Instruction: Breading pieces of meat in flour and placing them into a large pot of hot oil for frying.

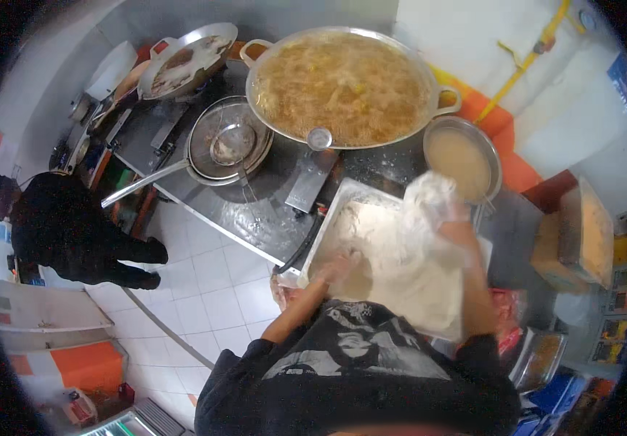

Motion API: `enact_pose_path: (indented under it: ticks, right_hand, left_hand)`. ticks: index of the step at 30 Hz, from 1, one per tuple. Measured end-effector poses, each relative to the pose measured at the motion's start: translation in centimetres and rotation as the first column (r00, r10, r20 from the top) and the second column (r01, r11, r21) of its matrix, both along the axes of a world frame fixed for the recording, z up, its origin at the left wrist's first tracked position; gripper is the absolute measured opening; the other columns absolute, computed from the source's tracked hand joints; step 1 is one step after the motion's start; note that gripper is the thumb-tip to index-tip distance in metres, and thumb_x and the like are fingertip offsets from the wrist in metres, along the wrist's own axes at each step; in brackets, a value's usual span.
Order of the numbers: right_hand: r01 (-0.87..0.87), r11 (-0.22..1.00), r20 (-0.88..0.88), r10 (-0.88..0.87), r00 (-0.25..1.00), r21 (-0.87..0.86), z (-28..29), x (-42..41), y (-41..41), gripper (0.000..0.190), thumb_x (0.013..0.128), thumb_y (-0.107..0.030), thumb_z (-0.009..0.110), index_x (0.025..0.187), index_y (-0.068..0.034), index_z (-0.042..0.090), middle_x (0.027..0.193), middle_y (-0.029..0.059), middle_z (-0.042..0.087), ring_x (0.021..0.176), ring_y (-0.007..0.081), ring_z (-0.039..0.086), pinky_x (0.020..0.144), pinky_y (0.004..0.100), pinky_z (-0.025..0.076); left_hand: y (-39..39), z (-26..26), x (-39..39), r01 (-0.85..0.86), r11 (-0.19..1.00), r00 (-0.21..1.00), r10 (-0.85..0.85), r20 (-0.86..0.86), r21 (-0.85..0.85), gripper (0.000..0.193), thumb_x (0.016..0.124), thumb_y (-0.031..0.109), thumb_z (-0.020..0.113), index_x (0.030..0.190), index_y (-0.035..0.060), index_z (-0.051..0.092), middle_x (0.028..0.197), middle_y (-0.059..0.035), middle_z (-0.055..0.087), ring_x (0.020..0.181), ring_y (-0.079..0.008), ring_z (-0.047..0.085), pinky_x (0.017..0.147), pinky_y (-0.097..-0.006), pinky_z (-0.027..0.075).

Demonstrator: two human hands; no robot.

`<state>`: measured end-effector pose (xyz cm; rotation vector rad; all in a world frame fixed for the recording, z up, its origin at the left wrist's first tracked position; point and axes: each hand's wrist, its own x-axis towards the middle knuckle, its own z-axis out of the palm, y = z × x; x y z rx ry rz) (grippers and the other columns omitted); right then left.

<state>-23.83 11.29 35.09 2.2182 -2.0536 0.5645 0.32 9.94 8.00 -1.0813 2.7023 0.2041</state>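
A deep rectangular tray [319, 256] of pale flour [417, 294] lies right in front of me. My left hand [340, 266], dusted white, rests in its left side with the fingertips at the flour. Whether those fingers close on anything is unclear. Over the far right corner, my right hand [455, 220] grips a white, flour-coated mass [428, 199]. Motion blurs both, and I cannot tell what the mass is. Just beyond it stands a round metal pot of cloudy tan liquid [459, 161].
A large two-handled pan of bubbling oil [340, 87] sits on the dark counter behind the tray. Left of it, a long-handled strainer [229, 141] lies over a bowl. Another wok [190, 62] is farther left. A person in dark clothing [68, 229] stands at left.
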Motion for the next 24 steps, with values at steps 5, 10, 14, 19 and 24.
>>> enact_pose_path:
  ticks: [5, 10, 14, 19, 24]
  right_hand:
    - [-0.176, 0.98, -0.572, 0.091, 0.815, -0.095, 3.0, -5.2, -5.9, 0.037, 0.082, -0.017, 0.045, 0.117, -0.005, 0.041, 0.104, 0.0129, 0.051, 0.097, 0.0233, 0.048, 0.084, 0.0312, 0.038]
    - [-0.256, 0.966, -0.247, 0.24, 0.939, -0.032, 4.4, -3.4, -21.2, 0.034, 0.083, -0.017, 0.043, 0.116, -0.006, 0.043, 0.104, 0.0105, 0.052, 0.096, 0.0216, 0.049, 0.084, 0.0297, 0.038]
    - [-0.351, 0.936, 0.057, 0.35, 0.935, 0.003, 2.6, -1.8, -24.7, 0.032, 0.084, -0.017, 0.042, 0.114, -0.007, 0.045, 0.104, 0.0085, 0.053, 0.095, 0.0203, 0.049, 0.084, 0.0286, 0.038]
    - [-0.242, 0.97, 0.443, 0.22, 0.869, -0.008, 0.3, -3.5, -25.2, 0.022, 0.082, -0.015, 0.044, 0.101, -0.007, 0.052, 0.095, 0.0077, 0.056, 0.089, 0.0221, 0.052, 0.079, 0.0302, 0.041]
    - [0.011, 0.993, -0.012, -0.012, 1.0, -0.116, 3.1, -8.1, -17.7, 0.027, 0.079, -0.018, 0.046, 0.102, -0.008, 0.053, 0.082, 0.0161, 0.056, 0.078, 0.028, 0.054, 0.07, 0.0378, 0.044]
  left_hand:
    - [-0.1, 7.4, -0.4, -0.027, 0.766, 0.844, 0.362, -0.396, 0.642, 0.043, 0.081, 0.037, 0.036, 0.093, 0.0008, 0.056, 0.092, -0.0236, 0.055, 0.088, -0.0361, 0.053, 0.08, -0.0431, 0.039]
    - [1.0, 4.4, -0.7, 0.022, 0.859, 0.864, 0.241, -0.442, 0.512, 0.044, 0.082, 0.037, 0.034, 0.089, -0.0008, 0.056, 0.093, -0.0235, 0.055, 0.089, -0.0371, 0.051, 0.081, -0.0438, 0.038]
    - [1.5, 4.0, -0.1, 0.054, 0.892, 0.866, 0.183, -0.466, 0.45, 0.043, 0.082, 0.035, 0.034, 0.088, -0.0016, 0.056, 0.093, -0.0235, 0.055, 0.087, -0.0382, 0.051, 0.081, -0.0443, 0.038]
    - [1.9, 1.9, -0.2, 0.115, 0.97, 0.839, 0.019, -0.543, 0.213, 0.033, 0.079, 0.03, 0.04, 0.086, 0.0023, 0.056, 0.081, -0.0177, 0.055, 0.077, -0.0313, 0.053, 0.071, -0.0443, 0.039]
    - [1.4, 6.8, -2.1, 0.572, 0.817, 0.805, -0.577, -0.138, -0.077, 0.029, 0.082, 0.023, 0.043, 0.101, 0.0034, 0.053, 0.087, -0.0158, 0.058, 0.078, -0.0264, 0.057, 0.072, -0.0361, 0.045]
